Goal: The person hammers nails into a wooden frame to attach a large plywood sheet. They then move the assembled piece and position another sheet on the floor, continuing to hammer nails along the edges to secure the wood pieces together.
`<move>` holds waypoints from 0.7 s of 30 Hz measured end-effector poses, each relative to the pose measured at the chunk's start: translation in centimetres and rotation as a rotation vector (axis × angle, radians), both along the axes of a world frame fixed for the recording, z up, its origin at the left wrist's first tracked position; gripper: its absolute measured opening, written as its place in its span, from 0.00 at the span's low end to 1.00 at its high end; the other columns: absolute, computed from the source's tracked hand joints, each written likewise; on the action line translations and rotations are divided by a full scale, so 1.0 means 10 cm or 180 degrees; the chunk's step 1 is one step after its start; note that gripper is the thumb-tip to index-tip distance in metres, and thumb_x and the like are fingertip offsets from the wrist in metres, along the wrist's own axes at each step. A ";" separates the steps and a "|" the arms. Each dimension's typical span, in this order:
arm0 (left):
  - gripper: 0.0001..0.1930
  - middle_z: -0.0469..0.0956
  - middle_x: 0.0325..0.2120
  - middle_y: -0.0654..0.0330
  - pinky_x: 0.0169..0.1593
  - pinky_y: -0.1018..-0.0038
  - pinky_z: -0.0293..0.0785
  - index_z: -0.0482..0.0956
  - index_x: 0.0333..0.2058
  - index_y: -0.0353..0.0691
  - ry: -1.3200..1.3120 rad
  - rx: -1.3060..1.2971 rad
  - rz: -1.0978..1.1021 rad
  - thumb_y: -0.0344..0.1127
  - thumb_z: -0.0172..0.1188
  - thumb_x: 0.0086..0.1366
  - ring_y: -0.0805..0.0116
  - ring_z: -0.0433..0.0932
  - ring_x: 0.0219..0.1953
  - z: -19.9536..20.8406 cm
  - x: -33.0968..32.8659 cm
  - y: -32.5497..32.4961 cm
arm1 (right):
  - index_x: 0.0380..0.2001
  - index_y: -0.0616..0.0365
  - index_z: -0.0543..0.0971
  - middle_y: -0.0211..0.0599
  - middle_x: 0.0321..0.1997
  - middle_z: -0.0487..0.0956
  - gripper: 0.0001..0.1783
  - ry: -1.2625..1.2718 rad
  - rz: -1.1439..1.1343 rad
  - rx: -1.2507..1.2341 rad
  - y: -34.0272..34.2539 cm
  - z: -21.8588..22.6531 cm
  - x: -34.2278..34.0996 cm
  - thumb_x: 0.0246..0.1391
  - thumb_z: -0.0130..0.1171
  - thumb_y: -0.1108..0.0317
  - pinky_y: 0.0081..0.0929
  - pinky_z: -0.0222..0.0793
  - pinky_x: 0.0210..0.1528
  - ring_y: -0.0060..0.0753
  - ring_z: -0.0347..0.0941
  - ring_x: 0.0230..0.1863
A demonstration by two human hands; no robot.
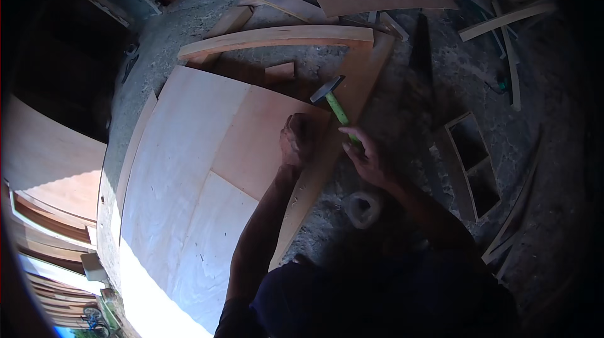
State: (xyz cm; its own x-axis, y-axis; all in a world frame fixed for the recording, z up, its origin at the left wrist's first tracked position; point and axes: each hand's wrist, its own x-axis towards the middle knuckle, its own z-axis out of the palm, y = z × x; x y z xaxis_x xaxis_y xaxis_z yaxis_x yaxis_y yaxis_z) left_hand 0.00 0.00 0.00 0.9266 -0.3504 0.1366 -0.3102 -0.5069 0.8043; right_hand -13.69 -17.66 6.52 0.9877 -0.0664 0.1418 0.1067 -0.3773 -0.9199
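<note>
Grip of the right hand point(370, 159) is closed round the green handle of a hammer point(338, 109), low on the shaft, with the dark metal head pointing away from the person, near the far right corner of a pinkish plywood panel point(248, 133). That panel lies beside a paler plywood sheet point(179, 118), its right edge along a long board point(367, 74). On the panel near that edge, the left hand point(296, 142) has its fingers curled inward; whether they pinch a nail or anything else, I cannot tell. My judgement is that fastening the panel's edge to the wood under it is the step in hand. A next stroke would call for a steady left hand, a square hammer face and fingertips kept out of its path. Beyond the panel, a curved timber point(277, 37) arches across. As for brands, labels or writing, none can be read on the hammer, the plywood or the timber.
</note>
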 end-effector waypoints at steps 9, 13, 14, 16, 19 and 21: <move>0.10 0.79 0.36 0.58 0.48 0.55 0.63 0.77 0.40 0.49 -0.0972 0.0976 -0.0018 0.43 0.59 0.62 0.54 0.76 0.44 -0.17 0.15 -0.24 | 0.68 0.52 0.60 0.56 0.45 0.79 0.33 -0.0281 -0.0351 -0.1157 -0.25 -0.08 -0.22 0.60 0.52 0.75 0.46 0.74 0.45 0.58 0.77 0.45; 0.10 0.80 0.36 0.62 0.47 0.55 0.64 0.78 0.39 0.51 -0.0861 0.0833 0.0027 0.45 0.61 0.61 0.56 0.77 0.43 -0.10 0.15 -0.27 | 0.69 0.52 0.59 0.55 0.40 0.79 0.35 -0.0245 -0.0147 -0.1507 -0.23 -0.08 -0.15 0.58 0.54 0.75 0.47 0.74 0.41 0.57 0.77 0.40; 0.10 0.80 0.36 0.63 0.47 0.54 0.64 0.78 0.38 0.51 -0.0805 0.0819 0.0059 0.46 0.61 0.60 0.56 0.77 0.43 -0.10 0.15 -0.27 | 0.69 0.52 0.59 0.55 0.38 0.79 0.36 -0.0381 -0.0139 -0.1561 -0.22 -0.08 -0.14 0.58 0.54 0.75 0.47 0.74 0.40 0.57 0.78 0.39; 0.09 0.80 0.34 0.61 0.45 0.55 0.64 0.78 0.36 0.49 -0.0951 0.0900 0.0092 0.44 0.61 0.61 0.55 0.77 0.42 -0.10 0.16 -0.28 | 0.69 0.53 0.59 0.54 0.37 0.79 0.36 -0.0356 -0.0098 -0.1445 -0.21 -0.04 -0.14 0.57 0.54 0.74 0.46 0.74 0.40 0.55 0.78 0.38; 0.09 0.80 0.35 0.62 0.46 0.55 0.64 0.79 0.36 0.49 -0.0979 0.0886 0.0095 0.45 0.61 0.60 0.56 0.77 0.43 -0.12 0.15 -0.27 | 0.69 0.54 0.59 0.52 0.35 0.80 0.36 -0.0270 -0.0043 -0.1685 -0.19 0.00 -0.12 0.57 0.55 0.74 0.45 0.75 0.40 0.53 0.78 0.37; 0.10 0.80 0.36 0.63 0.47 0.55 0.64 0.79 0.36 0.50 -0.0960 0.0848 0.0075 0.46 0.61 0.60 0.57 0.77 0.44 -0.12 0.14 -0.28 | 0.69 0.55 0.60 0.50 0.34 0.80 0.36 -0.0198 0.0011 -0.1874 -0.22 0.03 -0.10 0.57 0.55 0.74 0.44 0.75 0.39 0.52 0.78 0.36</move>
State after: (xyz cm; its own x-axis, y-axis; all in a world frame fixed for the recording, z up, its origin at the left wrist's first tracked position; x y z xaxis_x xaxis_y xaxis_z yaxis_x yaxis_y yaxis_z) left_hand 1.43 -2.76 -1.23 0.8671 -0.3893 0.3108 -0.4979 -0.6952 0.5184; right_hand -14.65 -19.84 6.83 0.9764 0.0443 0.2115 0.1560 -0.8219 -0.5479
